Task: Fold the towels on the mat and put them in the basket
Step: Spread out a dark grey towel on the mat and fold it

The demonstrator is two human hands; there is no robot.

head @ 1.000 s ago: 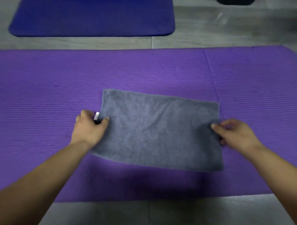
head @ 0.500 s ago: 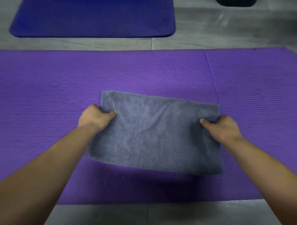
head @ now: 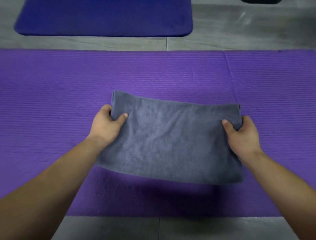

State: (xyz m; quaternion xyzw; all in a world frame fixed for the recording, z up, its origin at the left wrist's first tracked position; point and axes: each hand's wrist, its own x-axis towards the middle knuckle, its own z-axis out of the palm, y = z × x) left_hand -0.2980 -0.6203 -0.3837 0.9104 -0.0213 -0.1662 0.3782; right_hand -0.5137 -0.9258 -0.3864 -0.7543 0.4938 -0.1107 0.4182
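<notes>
Step in hand (my reading): a further fold of the gray towel (head: 167,142), which lies mid-way across the purple mat (head: 51,102), long side running left to right, its near edge seemingly raised, since a dark shadow falls on the mat beneath it. To do it well: hold both short edges at equal tension so the cloth stays flat, bring 1 edge squarely over the other, line up the corners before letting go, then smooth out from the crease. Risk: uneven pull would skew the rectangle, and the far right corner already shows layers slightly offset. Grip, left hand (head: 106,125): clamped on the left short edge near the far corner, thumb on top, fingers curled under the cloth. Grip, right hand (head: 241,135): clamped likewise on the right short edge, thumb pressing the top face, fingers wrapped round the edge. No basket is identifiable; a dark object (head: 259,1) at the top border is too cropped to name. A blue mat (head: 102,17) lies beyond on the gray floor (head: 239,30).
</notes>
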